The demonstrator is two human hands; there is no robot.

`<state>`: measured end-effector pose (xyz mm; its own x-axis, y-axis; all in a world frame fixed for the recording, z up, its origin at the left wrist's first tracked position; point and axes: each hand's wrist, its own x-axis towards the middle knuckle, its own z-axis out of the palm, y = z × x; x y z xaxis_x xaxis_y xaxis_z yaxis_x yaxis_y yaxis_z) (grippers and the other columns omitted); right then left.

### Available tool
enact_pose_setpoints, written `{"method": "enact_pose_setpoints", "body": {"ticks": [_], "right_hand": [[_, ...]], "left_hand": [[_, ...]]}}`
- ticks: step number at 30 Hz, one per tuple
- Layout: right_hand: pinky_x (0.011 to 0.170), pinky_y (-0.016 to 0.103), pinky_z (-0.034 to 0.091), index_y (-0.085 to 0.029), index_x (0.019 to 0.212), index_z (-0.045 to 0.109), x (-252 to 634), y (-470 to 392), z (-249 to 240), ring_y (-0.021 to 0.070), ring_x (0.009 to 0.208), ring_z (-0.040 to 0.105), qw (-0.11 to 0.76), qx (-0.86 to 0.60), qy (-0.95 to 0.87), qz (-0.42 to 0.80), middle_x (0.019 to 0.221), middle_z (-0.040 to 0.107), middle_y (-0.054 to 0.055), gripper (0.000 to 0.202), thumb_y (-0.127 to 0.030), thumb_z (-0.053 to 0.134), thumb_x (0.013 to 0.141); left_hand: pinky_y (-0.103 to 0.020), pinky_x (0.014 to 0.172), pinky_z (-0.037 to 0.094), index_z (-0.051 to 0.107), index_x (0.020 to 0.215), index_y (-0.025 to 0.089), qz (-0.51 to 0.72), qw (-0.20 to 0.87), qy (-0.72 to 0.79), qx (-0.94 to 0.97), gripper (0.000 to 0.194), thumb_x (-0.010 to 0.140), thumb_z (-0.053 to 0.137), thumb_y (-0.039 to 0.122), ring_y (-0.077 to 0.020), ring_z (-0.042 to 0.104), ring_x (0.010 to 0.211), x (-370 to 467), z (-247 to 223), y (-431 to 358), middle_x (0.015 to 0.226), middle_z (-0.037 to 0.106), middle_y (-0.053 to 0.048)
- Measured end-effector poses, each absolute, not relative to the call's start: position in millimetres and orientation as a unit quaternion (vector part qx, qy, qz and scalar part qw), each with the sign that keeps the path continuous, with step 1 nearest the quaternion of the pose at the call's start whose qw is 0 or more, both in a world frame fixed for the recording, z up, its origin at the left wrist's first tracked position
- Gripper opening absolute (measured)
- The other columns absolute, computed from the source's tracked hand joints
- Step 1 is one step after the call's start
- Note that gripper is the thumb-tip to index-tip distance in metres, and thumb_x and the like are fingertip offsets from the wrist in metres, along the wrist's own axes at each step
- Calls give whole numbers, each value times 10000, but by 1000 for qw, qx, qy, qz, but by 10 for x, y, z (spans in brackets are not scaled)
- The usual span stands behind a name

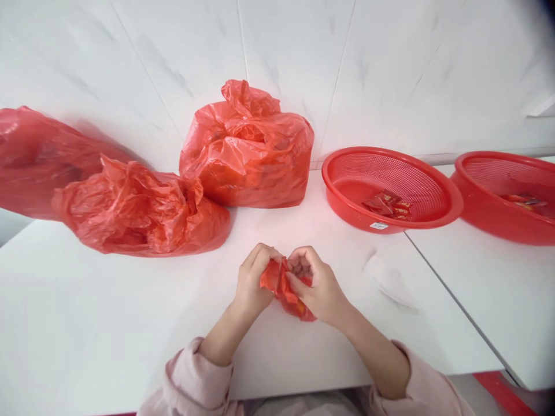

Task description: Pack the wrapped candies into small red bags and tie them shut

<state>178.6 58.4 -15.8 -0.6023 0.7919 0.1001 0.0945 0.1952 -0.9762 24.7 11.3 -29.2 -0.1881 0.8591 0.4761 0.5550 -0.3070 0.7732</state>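
Note:
A small red plastic bag point(289, 297) is held between both hands above the front middle of the white table. My left hand point(255, 277) pinches its upper left edge. On the other side, my right hand point(318, 283) has thumb and fingers closed on the bag's gathered top. A yellowish patch shows through the plastic near the bottom; what is inside I cannot make out. Part of the bag is hidden behind the right hand.
Large red plastic bags point(247, 156) stand along the wall, with a crumpled one point(147, 214) at the left. Farther right, a red perforated basket point(390, 153) holds red packets point(385, 203). Another red basket point(498, 216) holds small packets. A seam crosses the table point(108, 323) at right.

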Motion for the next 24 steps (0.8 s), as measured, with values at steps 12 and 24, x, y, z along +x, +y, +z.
{"method": "enact_pose_setpoints", "body": {"ticks": [12, 24], "right_hand": [[558, 219, 501, -167, 846, 626, 1860, 849, -81, 90, 603, 579, 203, -311, -602, 707, 706, 611, -20, 107, -272, 643, 836], [574, 246, 487, -184, 856, 619, 1838, 832, -20, 100, 597, 554, 179, -318, -628, 688, 668, 585, -32, 83, -261, 601, 829]], "left_hand": [[-231, 728, 489, 560, 1066, 259, 488, 127, 535, 678, 290, 843, 599, 78, -122, 635, 815, 202, -295, 67, 954, 663, 14], [-237, 709, 459, 565, 959, 256, 473, 241, 550, 645, 174, 841, 595, 131, -122, 590, 792, 100, -266, 43, 931, 632, 23]]}}
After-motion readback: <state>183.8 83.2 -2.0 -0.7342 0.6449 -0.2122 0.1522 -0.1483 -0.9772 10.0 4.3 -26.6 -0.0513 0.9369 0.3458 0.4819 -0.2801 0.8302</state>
